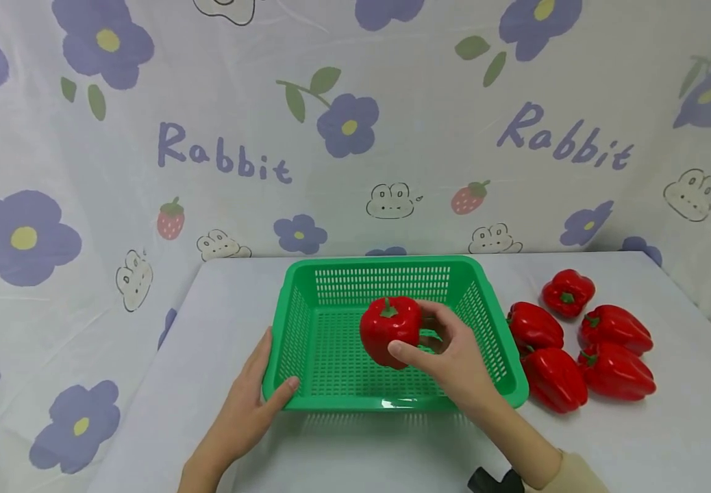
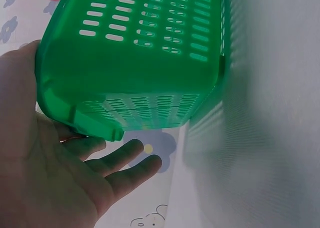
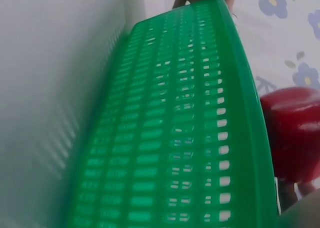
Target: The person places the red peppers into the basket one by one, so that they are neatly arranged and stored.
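Observation:
A green plastic basket (image 1: 355,402) with slotted walls stands on the white table. My left hand (image 1: 241,414) holds its left front corner, thumb over the rim and fingers along the outside; the left wrist view shows that hand (image 2: 55,168) below the rim, with some fingers stretched past the wall. Above the basket's inside, my right hand (image 1: 460,359) grips a red bell pepper (image 1: 388,332) between thumb and fingers, its green stem up. In the right wrist view this bell pepper (image 3: 292,133) appears beyond the basket's near rim, partly cut off by the frame.
Several more red bell peppers (image 1: 617,371) lie in a cluster on the table to the right, the nearest ones close against the basket's right side. A patterned cloth (image 1: 392,150) with flowers and rabbits hangs behind the white table (image 1: 207,329).

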Demonstrator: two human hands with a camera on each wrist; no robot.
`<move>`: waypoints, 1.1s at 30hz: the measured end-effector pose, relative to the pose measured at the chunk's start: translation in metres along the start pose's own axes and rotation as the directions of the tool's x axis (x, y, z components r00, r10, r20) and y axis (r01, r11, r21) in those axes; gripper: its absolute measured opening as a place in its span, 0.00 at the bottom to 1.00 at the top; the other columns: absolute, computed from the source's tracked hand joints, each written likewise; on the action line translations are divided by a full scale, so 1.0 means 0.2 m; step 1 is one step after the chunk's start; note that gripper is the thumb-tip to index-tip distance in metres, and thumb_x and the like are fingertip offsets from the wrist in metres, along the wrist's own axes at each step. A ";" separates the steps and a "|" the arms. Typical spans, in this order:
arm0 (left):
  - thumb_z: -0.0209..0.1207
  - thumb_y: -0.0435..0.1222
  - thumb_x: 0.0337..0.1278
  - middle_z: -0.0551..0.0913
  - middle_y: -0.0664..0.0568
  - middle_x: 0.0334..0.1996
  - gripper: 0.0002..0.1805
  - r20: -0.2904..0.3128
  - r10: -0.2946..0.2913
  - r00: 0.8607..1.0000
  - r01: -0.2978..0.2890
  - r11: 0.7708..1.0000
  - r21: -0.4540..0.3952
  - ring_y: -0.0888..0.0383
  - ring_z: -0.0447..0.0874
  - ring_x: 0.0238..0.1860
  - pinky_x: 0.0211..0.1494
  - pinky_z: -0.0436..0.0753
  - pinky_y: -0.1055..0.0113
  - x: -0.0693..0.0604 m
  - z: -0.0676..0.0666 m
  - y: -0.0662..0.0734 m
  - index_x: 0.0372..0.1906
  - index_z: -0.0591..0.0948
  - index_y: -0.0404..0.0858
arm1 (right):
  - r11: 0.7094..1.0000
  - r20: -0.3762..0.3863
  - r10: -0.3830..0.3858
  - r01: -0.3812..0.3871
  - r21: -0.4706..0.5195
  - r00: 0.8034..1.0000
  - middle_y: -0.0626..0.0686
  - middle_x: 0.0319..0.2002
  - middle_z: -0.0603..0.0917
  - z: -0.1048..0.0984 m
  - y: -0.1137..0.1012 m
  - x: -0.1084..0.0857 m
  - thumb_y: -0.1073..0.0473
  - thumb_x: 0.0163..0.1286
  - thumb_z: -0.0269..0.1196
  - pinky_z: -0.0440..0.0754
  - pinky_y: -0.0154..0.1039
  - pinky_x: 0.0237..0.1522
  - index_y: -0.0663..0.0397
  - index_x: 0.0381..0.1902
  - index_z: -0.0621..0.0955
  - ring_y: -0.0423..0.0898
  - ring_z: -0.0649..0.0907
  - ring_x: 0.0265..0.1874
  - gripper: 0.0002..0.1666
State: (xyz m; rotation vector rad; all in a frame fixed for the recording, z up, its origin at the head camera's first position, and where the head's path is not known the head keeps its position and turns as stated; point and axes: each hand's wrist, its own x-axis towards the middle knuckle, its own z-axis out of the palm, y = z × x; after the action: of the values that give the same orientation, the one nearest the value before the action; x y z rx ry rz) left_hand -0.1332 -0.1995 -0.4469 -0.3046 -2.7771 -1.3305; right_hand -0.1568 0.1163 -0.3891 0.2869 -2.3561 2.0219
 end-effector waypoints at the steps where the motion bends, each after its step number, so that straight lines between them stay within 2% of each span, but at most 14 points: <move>1: 0.58 0.50 0.75 0.46 0.46 0.86 0.50 -0.002 0.001 1.000 -0.001 1.000 -0.002 0.43 0.45 0.85 0.82 0.55 0.38 0.00 0.00 0.00 0.86 0.41 0.43 | 1.000 -0.009 0.011 -0.011 -0.019 1.000 0.54 0.62 0.80 0.01 0.00 0.01 0.56 0.62 0.76 0.88 0.37 0.50 0.50 0.70 0.74 0.56 0.79 0.60 0.40; 4: 0.58 0.50 0.75 0.46 0.46 0.86 0.49 -0.007 0.006 1.000 -0.006 1.000 -0.003 0.43 0.45 0.85 0.82 0.55 0.38 0.00 0.00 0.00 0.86 0.41 0.43 | 0.998 -0.029 0.028 -0.030 -0.059 0.999 0.53 0.61 0.81 0.04 -0.02 0.04 0.52 0.62 0.77 0.87 0.38 0.50 0.48 0.70 0.75 0.54 0.80 0.59 0.40; 11: 0.57 0.50 0.75 0.47 0.46 0.86 0.49 -0.005 0.005 1.000 -0.005 1.000 0.001 0.43 0.45 0.85 0.81 0.56 0.38 0.00 0.00 0.01 0.86 0.41 0.44 | 0.994 -0.021 0.059 -0.060 -0.086 0.998 0.54 0.63 0.80 0.11 -0.05 0.10 0.53 0.61 0.78 0.87 0.40 0.51 0.50 0.70 0.73 0.53 0.79 0.61 0.42; 17: 0.58 0.51 0.75 0.47 0.47 0.86 0.49 -0.005 -0.007 1.000 0.007 1.000 -0.005 0.43 0.45 0.85 0.81 0.57 0.38 0.00 0.00 0.00 0.86 0.41 0.45 | 0.993 -0.003 0.093 -0.093 -0.071 0.996 0.53 0.61 0.81 0.15 -0.12 0.13 0.52 0.61 0.77 0.89 0.45 0.50 0.47 0.70 0.74 0.55 0.81 0.59 0.41; 21: 0.57 0.51 0.76 0.46 0.48 0.86 0.49 0.000 -0.022 1.000 0.022 1.000 -0.008 0.43 0.45 0.85 0.80 0.58 0.38 0.00 0.00 0.01 0.86 0.40 0.46 | 0.994 0.039 0.063 -0.059 -0.087 0.997 0.52 0.62 0.81 0.16 -0.19 0.16 0.52 0.61 0.77 0.90 0.46 0.50 0.45 0.70 0.74 0.54 0.82 0.59 0.41; 25: 0.57 0.51 0.76 0.46 0.49 0.86 0.49 0.002 -0.027 1.000 0.027 0.999 -0.017 0.43 0.46 0.85 0.80 0.58 0.37 -0.01 0.00 0.00 0.86 0.40 0.47 | 0.995 0.089 0.025 -0.016 -0.101 0.996 0.51 0.61 0.81 0.17 -0.21 0.25 0.51 0.62 0.77 0.90 0.47 0.49 0.45 0.70 0.73 0.55 0.82 0.58 0.41; 30: 0.56 0.53 0.76 0.45 0.49 0.86 0.49 0.003 -0.017 1.000 0.017 1.000 -0.023 0.44 0.45 0.85 0.81 0.56 0.37 -0.01 0.01 -0.01 0.86 0.40 0.48 | 0.990 0.123 -0.036 0.052 -0.131 0.992 0.50 0.59 0.82 0.17 -0.18 0.39 0.49 0.63 0.76 0.89 0.47 0.46 0.45 0.70 0.74 0.53 0.81 0.59 0.40; 33: 0.56 0.53 0.76 0.45 0.48 0.86 0.49 0.004 -0.015 1.000 0.015 1.000 -0.020 0.44 0.44 0.85 0.81 0.56 0.37 -0.01 0.01 -0.02 0.86 0.39 0.48 | 0.985 0.140 -0.043 0.066 -0.161 0.989 0.49 0.58 0.83 0.17 -0.15 0.46 0.48 0.63 0.76 0.89 0.47 0.46 0.46 0.69 0.76 0.51 0.81 0.58 0.38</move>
State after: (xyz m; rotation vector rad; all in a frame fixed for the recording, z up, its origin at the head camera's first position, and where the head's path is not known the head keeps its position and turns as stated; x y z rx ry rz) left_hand -0.1318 -0.1997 -0.4511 -0.2876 -2.7764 -1.3636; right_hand -0.2397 0.0669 -0.3522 0.4931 -2.5464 1.8233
